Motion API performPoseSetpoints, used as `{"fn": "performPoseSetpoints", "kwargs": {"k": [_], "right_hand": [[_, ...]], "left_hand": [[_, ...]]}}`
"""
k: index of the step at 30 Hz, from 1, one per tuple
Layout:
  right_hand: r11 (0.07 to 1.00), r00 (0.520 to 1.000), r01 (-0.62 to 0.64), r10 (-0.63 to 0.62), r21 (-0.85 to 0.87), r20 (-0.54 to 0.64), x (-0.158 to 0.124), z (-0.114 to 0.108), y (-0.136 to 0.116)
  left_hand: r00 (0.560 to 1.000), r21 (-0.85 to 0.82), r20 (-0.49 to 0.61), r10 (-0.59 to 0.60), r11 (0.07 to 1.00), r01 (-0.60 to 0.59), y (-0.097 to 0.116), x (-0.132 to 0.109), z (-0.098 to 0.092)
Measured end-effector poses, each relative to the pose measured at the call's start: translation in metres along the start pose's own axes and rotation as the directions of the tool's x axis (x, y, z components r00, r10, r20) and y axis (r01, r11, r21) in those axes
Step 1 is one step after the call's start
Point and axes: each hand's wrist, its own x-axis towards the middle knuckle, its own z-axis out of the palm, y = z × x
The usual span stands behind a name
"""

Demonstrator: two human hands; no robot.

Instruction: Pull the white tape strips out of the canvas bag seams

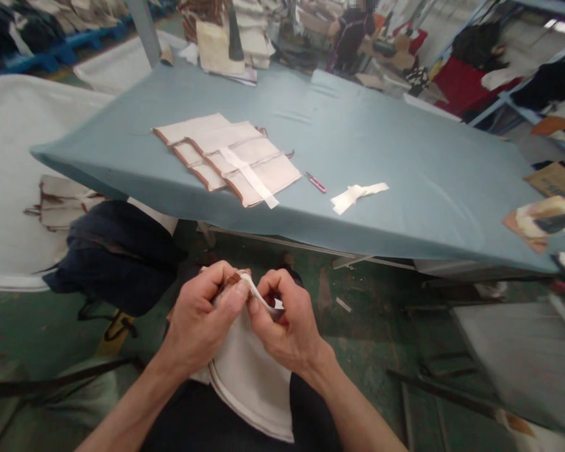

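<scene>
My left hand (202, 317) and my right hand (285, 320) are both closed on the top edge of a cream fabric piece (252, 376) with brown trim, held over my lap. Between the thumbs a narrow white strip (258, 294) curls off that edge. On the blue-grey table (405, 163) ahead lies a stack of similar cream fabric pieces (228, 157) with a white strip across them. A small pink-handled cutter (316, 182) and a crumpled white strip (356, 196) lie to their right.
A dark blue bag (115, 254) sits on the floor at left under the table edge. More cream pieces (59, 201) lie on a white surface at left. A person (348, 34) works at the far back. Cardboard and fabric lie at the right edge.
</scene>
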Motion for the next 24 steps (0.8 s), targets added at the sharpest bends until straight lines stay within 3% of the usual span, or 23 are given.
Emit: {"fn": "performPoseSetpoints", "kwargs": {"k": [3,7,11,14,16,19,24], "right_hand": [[0.994,1.000,0.004,-0.006,-0.109,-0.017,0.009,-0.003,0.001],[0.969,0.997,0.050,-0.064,-0.243,-0.050,0.012,-0.004,0.004],[0.986,0.999,-0.041,0.043,-0.162,0.004,0.012,-0.005,0.014],[0.985,0.983,-0.166,0.170,-0.053,0.075,0.022,-0.013,0.029],[0.976,0.977,-0.212,0.213,-0.058,0.011,0.036,-0.021,0.043],[0.956,0.971,-0.229,0.211,-0.182,-0.110,0.065,-0.032,0.066],[0.907,0.972,-0.233,0.208,-0.350,-0.108,0.119,-0.038,0.094]], "left_hand": [[0.996,-0.045,0.088,0.033,0.999,-0.029,-0.002,0.016,-0.003],[0.961,0.033,0.257,0.103,0.993,-0.115,-0.002,0.031,-0.014],[0.931,0.137,0.341,0.129,0.973,-0.185,-0.001,0.036,-0.023],[0.944,0.135,0.303,0.133,0.974,-0.180,-0.004,0.038,-0.024],[0.948,0.162,0.277,0.157,0.965,-0.207,-0.009,0.039,-0.022],[0.916,0.302,0.340,0.212,0.898,-0.320,-0.025,0.040,-0.016],[0.922,0.461,0.366,0.123,0.837,-0.294,-0.055,0.047,-0.017]]}}
